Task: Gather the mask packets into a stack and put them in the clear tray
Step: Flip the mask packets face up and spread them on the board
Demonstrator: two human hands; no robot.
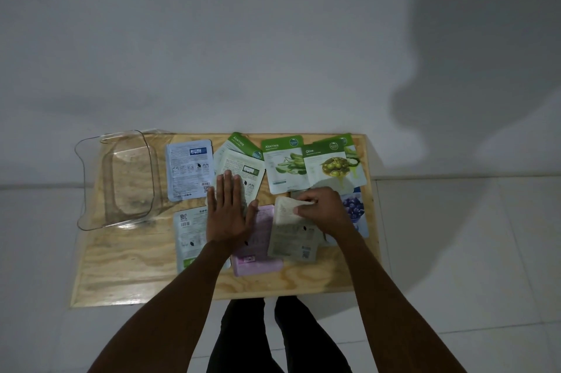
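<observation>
plywood table (127, 266) | mask packets (283, 169) scattered | white tiled floor (455, 251)

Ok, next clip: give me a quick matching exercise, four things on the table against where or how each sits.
Things:
1. clear tray
2. olive packet
3. left hand
4. right hand

States:
A. pressed flat on packets
B. far right of the table, face up
C. pinching a pale packet's corner
D. left end of the table, holding no packets

Pairs: 1-D, 2-B, 3-A, 4-C

mask packets (283, 167) lie scattered flat, overlapping; clear tray (121, 181) empty at left.
</observation>
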